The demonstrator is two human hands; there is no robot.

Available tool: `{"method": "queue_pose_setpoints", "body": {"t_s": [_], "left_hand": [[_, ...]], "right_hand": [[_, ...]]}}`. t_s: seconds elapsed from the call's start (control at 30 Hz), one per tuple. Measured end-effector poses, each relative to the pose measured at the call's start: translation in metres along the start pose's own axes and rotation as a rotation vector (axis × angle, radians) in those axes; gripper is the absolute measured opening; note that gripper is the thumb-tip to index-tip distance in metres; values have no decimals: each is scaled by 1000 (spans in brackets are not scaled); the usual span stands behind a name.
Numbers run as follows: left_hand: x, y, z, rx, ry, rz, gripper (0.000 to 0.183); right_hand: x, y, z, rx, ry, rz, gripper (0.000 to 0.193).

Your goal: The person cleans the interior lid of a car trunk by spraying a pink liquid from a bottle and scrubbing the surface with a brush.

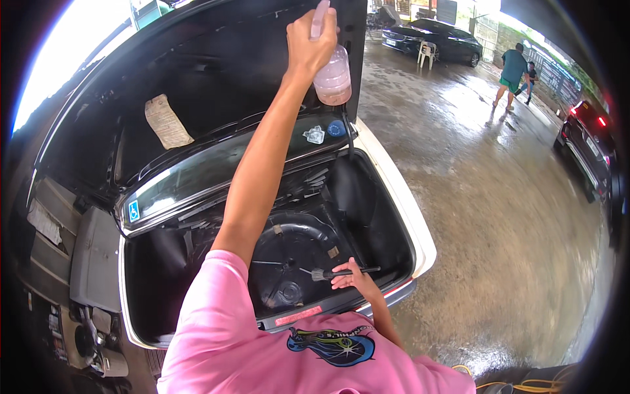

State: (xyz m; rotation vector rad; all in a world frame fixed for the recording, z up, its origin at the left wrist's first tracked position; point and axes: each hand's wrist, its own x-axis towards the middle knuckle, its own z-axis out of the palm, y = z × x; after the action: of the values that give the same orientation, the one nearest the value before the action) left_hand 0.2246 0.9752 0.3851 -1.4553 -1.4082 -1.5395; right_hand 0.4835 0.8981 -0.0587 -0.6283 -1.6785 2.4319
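— Gripping anything up there, that raised left hand (310, 41)?

— Yes, it is closed round the neck of a clear spray bottle (333, 77) with pinkish liquid inside. The bottle hangs below the fist, right against the underside of the open black boot lid (216, 72), and its pale nozzle sticks up above the fingers.

— And the right hand (354, 278)?

— Low down, at the rear edge of the open boot (197, 276) of a white car. Its fingers are half curled round the black handle of a small detailing brush (341, 272); the handle runs out to the right of the hand and the bristles point left of it, over the black spare-wheel well (292, 259).

— What lies further out from the hands?

— Under the raised arm, the rear window (197, 174) with a blue sticker (134, 211) in its corner. Just below the bottle, a small clear packet (315, 134) and a blue round cap (336, 128) lie on the ledge. Left of the upper hand, a worn paper label (167, 121) is stuck to the lid.

— Beyond the car?

— Wet concrete floor (485, 197) to the right of both hands, a yellow hose (525, 384) near the lower edge, a white plastic chair (428, 52), parked dark cars (433, 36), and a person in a green top (513, 73) far off.
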Motion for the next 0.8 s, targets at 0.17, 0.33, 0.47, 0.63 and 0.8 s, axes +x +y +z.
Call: {"method": "queue_pose_setpoints", "body": {"t_s": [0.17,0.33,0.47,0.63,0.8], "left_hand": [[-14,-10,-8,-177,5,-120,38],[-72,-4,-97,-187,101,-196,47],[-179,-10,-175,-97,167,-331,46],[-337,6,-218,-8,195,-780,44],[-434,22,-270,-75,265,-985,50]], "right_hand": [[-9,-26,-18,72,90,-32,72],[16,-126,-14,85,180,-436,65],[61,-277,16,3,371,-1008,45],[133,-462,29,194,605,-1715,20],[163,-432,146,-208,654,-1700,9]]}}
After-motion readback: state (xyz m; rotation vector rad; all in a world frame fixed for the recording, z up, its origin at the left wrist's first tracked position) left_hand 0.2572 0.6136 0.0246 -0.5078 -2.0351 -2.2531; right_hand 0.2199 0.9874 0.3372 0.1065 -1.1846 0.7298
